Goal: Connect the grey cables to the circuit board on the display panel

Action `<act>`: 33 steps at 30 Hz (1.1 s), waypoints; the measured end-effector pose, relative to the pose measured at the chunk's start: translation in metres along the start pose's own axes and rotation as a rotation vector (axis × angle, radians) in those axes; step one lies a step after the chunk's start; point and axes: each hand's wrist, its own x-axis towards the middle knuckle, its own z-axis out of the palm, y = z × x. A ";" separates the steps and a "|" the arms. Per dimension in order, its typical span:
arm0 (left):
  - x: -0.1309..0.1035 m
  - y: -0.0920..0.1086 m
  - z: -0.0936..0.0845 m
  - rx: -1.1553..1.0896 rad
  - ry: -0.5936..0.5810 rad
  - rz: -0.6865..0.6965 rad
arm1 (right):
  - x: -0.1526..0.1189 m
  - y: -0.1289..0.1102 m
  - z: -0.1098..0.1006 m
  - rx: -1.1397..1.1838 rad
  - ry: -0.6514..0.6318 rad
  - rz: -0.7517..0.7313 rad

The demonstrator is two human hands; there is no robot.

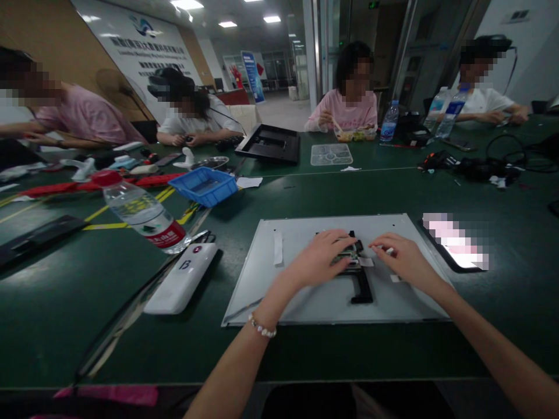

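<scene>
A flat grey-white panel [314,311], like the back of a display, lies on the table before me. On it sits a black plastic bracket [362,288] with a small circuit board [353,260] inside its frame. My left hand [321,256] reaches over the board, thumb and fingers on either side of it, partly covering it. Just right of the bracket, my right hand [399,259] has thumb and fingertips pinched together; what is between them is too small to make out. A pale piece of tape [365,262] sticks out beside the board. Another white strip [278,247] is on the panel's left.
Right of the panel lies a lit phone [456,244]. A white power bank [181,279] with a cable and a tilted water bottle [144,212] are at left. Farther back are a blue tray [205,185], a black casing [271,144] and several people seated around the table.
</scene>
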 end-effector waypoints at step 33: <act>-0.075 -0.096 -0.064 -0.630 0.026 -0.553 | -0.004 -0.009 0.003 -0.123 0.045 -0.054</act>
